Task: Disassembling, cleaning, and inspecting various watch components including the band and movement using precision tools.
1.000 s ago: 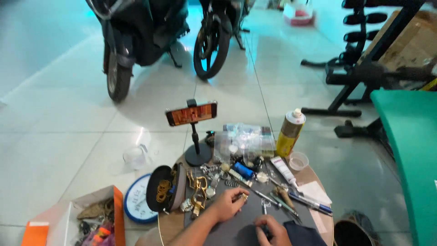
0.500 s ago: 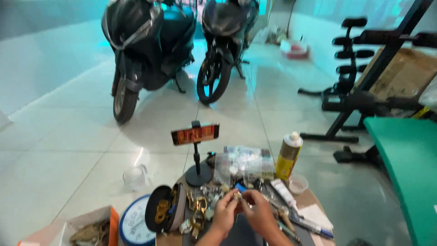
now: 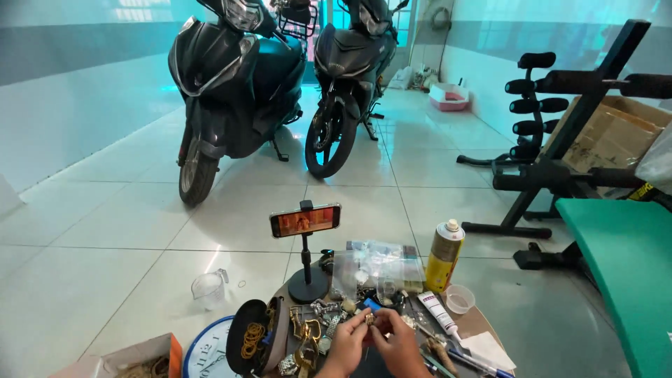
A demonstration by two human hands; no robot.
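At the near edge of the small round brown tabletop (image 3: 483, 323), the left hand (image 3: 348, 343) and right hand (image 3: 397, 344) meet fingertip to fingertip, both pinched shut around a tiny brass-coloured metal part (image 3: 369, 319) held just above the clutter. Below and to the left lie a heap of gold and silver watch bands (image 3: 308, 329) and an open round black case holding brass rings (image 3: 253, 337). A phone on a black stand (image 3: 306, 221) faces the person, with a yellow spray can (image 3: 445, 256), a white glue tube (image 3: 436, 311) and clear plastic bags (image 3: 378, 266) behind. As I judge it, the part is so small that a slipped pinch would drop it into the metal heap, where it would be hard to pick out; an elbow could also nudge the tube or the clear cup (image 3: 458, 299) off the crowded edge.
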